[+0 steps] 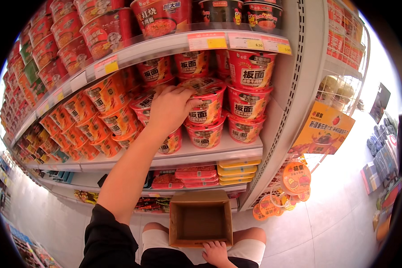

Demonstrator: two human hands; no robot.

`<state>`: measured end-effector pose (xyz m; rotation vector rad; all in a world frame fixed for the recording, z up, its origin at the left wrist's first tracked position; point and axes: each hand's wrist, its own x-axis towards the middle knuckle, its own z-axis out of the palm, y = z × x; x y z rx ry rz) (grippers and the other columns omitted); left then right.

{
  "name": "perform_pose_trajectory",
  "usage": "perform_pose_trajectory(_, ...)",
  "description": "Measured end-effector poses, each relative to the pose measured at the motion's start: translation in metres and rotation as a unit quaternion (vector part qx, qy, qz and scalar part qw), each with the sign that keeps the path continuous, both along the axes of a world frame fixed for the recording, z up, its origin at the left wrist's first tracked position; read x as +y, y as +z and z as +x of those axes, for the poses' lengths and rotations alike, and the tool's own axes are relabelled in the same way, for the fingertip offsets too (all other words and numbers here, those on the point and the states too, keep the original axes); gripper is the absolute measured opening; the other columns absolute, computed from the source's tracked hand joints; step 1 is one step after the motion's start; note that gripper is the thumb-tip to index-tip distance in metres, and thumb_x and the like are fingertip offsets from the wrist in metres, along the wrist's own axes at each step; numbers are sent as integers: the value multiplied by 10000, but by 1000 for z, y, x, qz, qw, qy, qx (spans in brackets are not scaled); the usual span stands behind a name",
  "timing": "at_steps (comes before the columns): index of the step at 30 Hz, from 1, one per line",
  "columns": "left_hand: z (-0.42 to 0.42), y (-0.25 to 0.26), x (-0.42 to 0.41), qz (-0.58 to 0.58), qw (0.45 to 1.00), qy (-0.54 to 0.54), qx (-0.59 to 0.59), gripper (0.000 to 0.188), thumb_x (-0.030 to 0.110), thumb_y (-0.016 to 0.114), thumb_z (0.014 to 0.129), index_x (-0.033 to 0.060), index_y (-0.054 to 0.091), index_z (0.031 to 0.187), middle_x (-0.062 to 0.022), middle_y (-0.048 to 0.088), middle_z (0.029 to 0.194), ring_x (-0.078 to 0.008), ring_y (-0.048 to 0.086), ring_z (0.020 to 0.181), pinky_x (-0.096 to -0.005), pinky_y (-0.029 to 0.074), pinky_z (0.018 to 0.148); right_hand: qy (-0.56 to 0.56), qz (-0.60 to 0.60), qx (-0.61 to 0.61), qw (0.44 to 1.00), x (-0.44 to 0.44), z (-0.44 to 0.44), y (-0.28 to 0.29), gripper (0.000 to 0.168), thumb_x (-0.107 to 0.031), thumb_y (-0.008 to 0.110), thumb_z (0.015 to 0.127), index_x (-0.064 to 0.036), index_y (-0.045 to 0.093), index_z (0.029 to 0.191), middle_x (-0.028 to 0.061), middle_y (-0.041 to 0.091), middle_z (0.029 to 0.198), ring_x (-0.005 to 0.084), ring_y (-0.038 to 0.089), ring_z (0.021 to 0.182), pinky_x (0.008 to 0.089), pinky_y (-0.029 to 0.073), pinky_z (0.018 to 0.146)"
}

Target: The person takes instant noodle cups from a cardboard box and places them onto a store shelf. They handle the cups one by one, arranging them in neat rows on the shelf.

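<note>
My left hand [172, 105] reaches to the middle shelf, its fingers over the lid and its thumb at the near side of a red instant noodle tub [206, 112]. That tub stands upright on another red tub [206, 136]. Partly behind my left hand is a further red tub [142, 109]. An open cardboard box [201, 221], with no contents visible, is between my knees against the lower shelving. My right hand [216, 253] has its fingers on the box's near rim, the thumb towards the left.
Stacked red tubs [251, 100] stand at the shelf's right end, orange tubs [107, 93] to the left. An upper shelf edge [174, 45] with price tags overhangs them. Flat red packs [196, 172] and yellow packs [238, 172] lie below. A wire rack [346, 80] and hanging promotional discs [296, 177] are right.
</note>
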<state>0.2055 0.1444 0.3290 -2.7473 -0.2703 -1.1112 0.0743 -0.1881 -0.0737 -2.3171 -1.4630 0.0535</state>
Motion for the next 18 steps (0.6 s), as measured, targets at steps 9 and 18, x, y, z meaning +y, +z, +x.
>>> perform_pose_trajectory(9,-9,5,9,41,993,-73,-81,433,414,669,885,69,670,1147,-154,692,1097,-335,624,1066,-456,506,887,6,3,-8,1000,3,-1,-15,370,-363,680,760,-143,687,1057,37,687,1030,248,615,948,444,414,846)
perform_pose_trajectory(18,-66,20,42,-139,988,4,70,501,376,641,924,-9,619,1243,-207,638,1237,-372,598,1138,-417,484,953,3,4,-4,1000,3,-1,-15,374,-366,699,747,-144,692,1048,25,693,1027,245,617,933,436,414,842)
